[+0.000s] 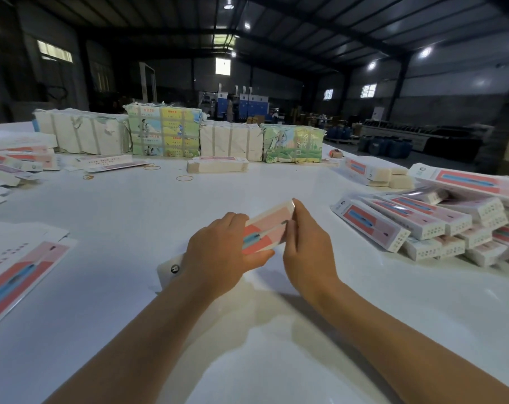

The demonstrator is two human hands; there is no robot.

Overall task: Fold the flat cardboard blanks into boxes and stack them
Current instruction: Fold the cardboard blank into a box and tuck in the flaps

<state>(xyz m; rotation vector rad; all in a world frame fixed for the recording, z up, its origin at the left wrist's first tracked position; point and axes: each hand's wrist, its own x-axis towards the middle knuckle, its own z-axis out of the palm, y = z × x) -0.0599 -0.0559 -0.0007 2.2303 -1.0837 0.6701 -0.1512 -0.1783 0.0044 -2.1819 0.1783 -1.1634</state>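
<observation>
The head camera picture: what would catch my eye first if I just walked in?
Two bare hands at centre, left hand and right hand, holding a pink box above the white table. To the right lies a heap of finished boxes; wrapped bundles line the far edge.

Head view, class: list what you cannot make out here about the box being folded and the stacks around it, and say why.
- Near end of the box: covered by the left hand.
- Its far end flap: the right hand fingers hide whether it is tucked.
- Print on the folded boxes: too small to read.
- Flat blanks: cut off by the left edge.
- Wrapped bundles: contents hidden by wrapping.
</observation>
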